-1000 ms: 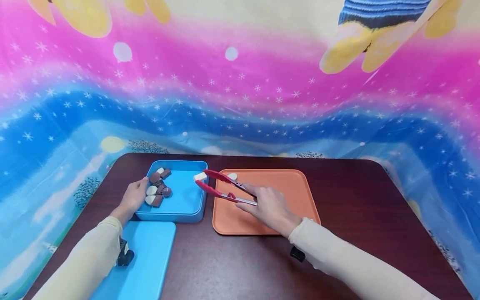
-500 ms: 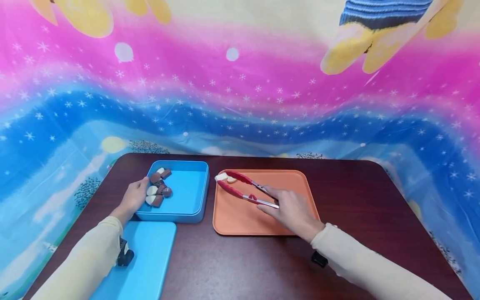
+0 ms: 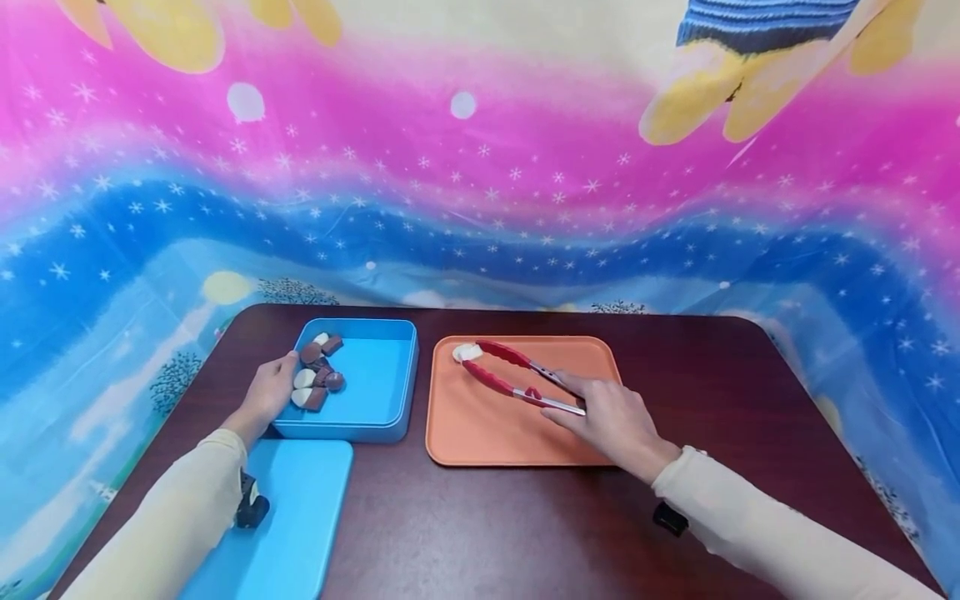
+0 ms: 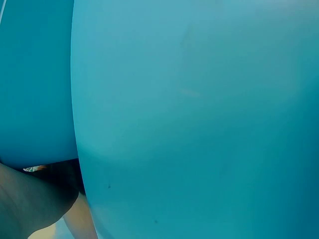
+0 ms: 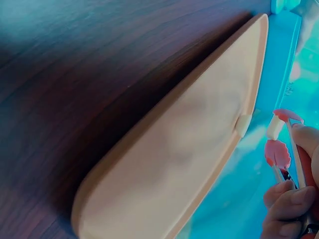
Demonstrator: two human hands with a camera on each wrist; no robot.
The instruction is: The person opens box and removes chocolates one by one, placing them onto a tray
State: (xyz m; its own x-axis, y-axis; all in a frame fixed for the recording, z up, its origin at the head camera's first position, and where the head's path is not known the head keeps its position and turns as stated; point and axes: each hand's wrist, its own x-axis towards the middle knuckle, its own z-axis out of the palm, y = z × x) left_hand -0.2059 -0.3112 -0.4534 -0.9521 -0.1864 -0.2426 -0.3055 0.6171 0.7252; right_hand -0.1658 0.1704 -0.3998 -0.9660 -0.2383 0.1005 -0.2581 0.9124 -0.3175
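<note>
My right hand (image 3: pixel 618 417) grips a pair of tongs (image 3: pixel 498 382) with red tips and metal handles, over the orange tray (image 3: pixel 517 433). The right wrist view shows a small white piece (image 5: pixel 273 128) pinched between the tong tips. A second white piece (image 5: pixel 242 126) lies at the tray's edge; from the head view the two overlap. My left hand (image 3: pixel 268 390) holds the left side of a blue box (image 3: pixel 412 375), its fingers partly hidden. Inside the box, several brown and white chocolate-like pieces (image 3: pixel 318 375) are heaped along the left.
A flat blue lid (image 3: pixel 300 508) lies at the near left, in front of the box and under the left forearm; it fills most of the left wrist view. Everything stands on a dark wooden table (image 3: pixel 450 525). A printed cloth (image 3: pixel 480 208) hangs behind.
The right hand has moved right with the tongs and the white piece, from the box's right rim to over the tray's far left corner. The left hand stays put.
</note>
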